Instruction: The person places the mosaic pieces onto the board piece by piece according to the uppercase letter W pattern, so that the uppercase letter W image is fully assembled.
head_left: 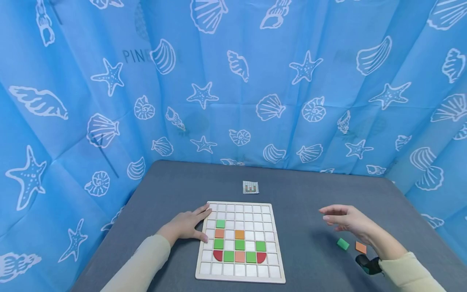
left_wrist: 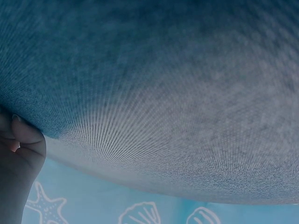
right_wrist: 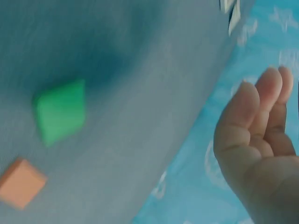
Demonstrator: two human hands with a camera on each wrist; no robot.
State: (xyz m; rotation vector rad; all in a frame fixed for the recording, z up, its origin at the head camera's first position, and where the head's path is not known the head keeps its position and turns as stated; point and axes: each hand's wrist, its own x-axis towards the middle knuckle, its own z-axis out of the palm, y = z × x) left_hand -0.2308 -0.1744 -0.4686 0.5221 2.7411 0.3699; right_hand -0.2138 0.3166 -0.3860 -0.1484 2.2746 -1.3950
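My left hand rests on the left edge of a white gridded board, fingers and thumb spread over its rim. Coloured tiles sit in the board's squares: several green ones, a few orange ones, and two red rounded-corner pieces, one red piece at the left and another red piece at the right of one row. To the right of the board, my right hand hovers over the table with bent fingers and nothing between them. Near it lie a loose green tile and a loose orange tile.
A small printed card with a grid pattern lies behind the board. The grey table is bounded by a blue curtain with white shells and starfish. A black wrist camera sits under the right wrist.
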